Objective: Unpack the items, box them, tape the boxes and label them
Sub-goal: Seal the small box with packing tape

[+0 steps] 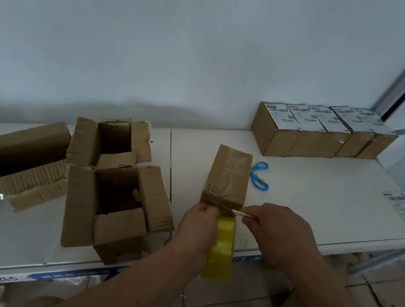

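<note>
A closed cardboard box with clear tape along its top lies on the white table, its near end facing me. My left hand grips a yellow tape roll just below that end. My right hand pinches a thin pale stick-like thing at the box's near bottom edge, where the tape strip runs from roll to box.
Two open empty boxes stand left of centre, and a torn box lies further left. Blue scissors lie right of the taped box. Several labelled boxes line the back right. Loose labels rest at the right edge.
</note>
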